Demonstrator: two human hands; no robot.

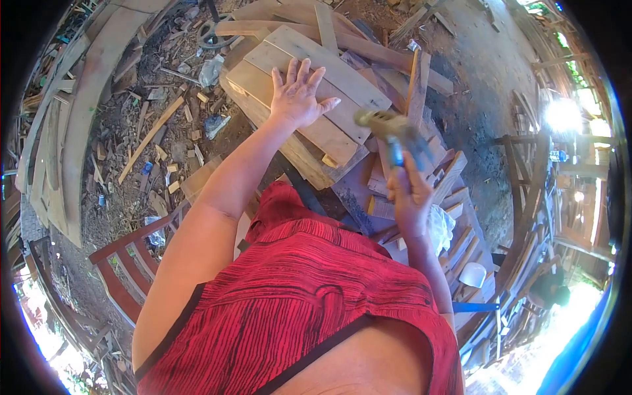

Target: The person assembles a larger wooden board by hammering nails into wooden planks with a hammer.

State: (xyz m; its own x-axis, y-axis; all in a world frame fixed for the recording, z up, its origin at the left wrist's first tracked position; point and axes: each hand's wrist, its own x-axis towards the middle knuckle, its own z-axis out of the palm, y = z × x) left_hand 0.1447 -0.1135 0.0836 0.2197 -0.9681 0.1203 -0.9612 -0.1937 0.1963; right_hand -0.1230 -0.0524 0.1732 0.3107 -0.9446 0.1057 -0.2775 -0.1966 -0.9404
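My left hand [297,97] lies with fingers spread on a row of wooden planks [342,115] that sit side by side on thicker timber. In my right hand [413,189] is a hammer [394,150], its blue grip showing above my closed fingers. Motion smears the hammer's metal head, which hangs just off the right edge of the planks, apart from my left hand. Below the planks' near edge shows a thick wooden block [304,163].
Offcuts and wood chips litter the ground at left, with a long thin stick [151,139]. A reddish slatted wooden frame [122,263] stands at lower left. Stacked timber pieces [454,171], a plastic bag [440,227] and a white cup-like object [472,274] lie at right.
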